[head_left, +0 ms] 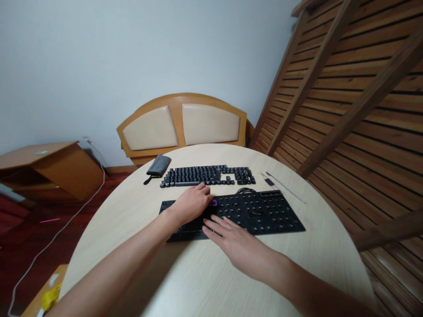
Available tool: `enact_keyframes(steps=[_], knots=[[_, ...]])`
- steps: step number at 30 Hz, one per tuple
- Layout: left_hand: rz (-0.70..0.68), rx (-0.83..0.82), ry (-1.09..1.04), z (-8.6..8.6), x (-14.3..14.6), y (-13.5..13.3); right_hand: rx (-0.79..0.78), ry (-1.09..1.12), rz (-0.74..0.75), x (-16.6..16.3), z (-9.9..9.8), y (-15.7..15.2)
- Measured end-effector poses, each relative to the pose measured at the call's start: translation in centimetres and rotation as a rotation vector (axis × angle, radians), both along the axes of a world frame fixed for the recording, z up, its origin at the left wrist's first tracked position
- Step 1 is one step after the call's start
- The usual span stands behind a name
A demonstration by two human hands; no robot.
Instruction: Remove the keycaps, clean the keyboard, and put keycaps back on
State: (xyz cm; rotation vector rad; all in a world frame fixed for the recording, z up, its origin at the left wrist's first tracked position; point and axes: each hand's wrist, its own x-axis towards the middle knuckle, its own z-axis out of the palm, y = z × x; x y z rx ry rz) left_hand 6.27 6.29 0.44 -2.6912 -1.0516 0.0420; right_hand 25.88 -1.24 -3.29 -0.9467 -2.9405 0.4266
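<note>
A black keyboard base (264, 213) without its keycaps lies on the round light-wood table (198, 281). Beyond it, the black keycaps (208, 175) are laid out in rows in keyboard order. My left hand (191, 204) rests curled on the left middle of the base, its fingertips beside a small purple piece (214, 202); whether it grips anything is hidden. My right hand (234, 240) lies flat on the base's near edge with fingers stretched out and apart, holding nothing.
A grey pouch (158, 166) lies at the table's far left. Thin metal tools (280, 184) lie right of the keycaps. A coiled black cable (246, 191) sits behind the base. A wooden headboard (181, 125), slatted wood frame (346, 88) and low cabinet (49, 169) surround the table.
</note>
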Motion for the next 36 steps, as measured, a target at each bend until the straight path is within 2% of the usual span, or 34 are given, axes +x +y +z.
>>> enact_keyframes(steps=[7, 11, 15, 23, 28, 36], knots=[[0.113, -0.007, -0.021, -0.7, -5.3, -1.4, 0.006, 0.024, -0.001, 0.1, -0.7, 0.1], [0.188, -0.043, -0.047, -0.8, -8.3, -2.3, -0.016, 0.017, -0.014, 0.0, -0.3, 0.0], [0.274, -0.055, -0.055, -0.7, -10.9, -3.2, -0.042, 0.014, -0.013, 0.0, 0.3, 0.0], [0.453, -0.104, -0.048, 0.0, -14.7, -4.2, -0.008, -0.011, 0.0, 0.1, -0.3, 0.0], [0.53, -0.081, -0.02, 0.6, -15.3, -4.1, -0.033, 0.001, -0.015, 0.1, -0.1, -0.1], [0.318, -0.056, -0.101, -0.8, -13.1, -3.9, -0.022, -0.022, -0.012, 0.1, -0.1, -0.1]])
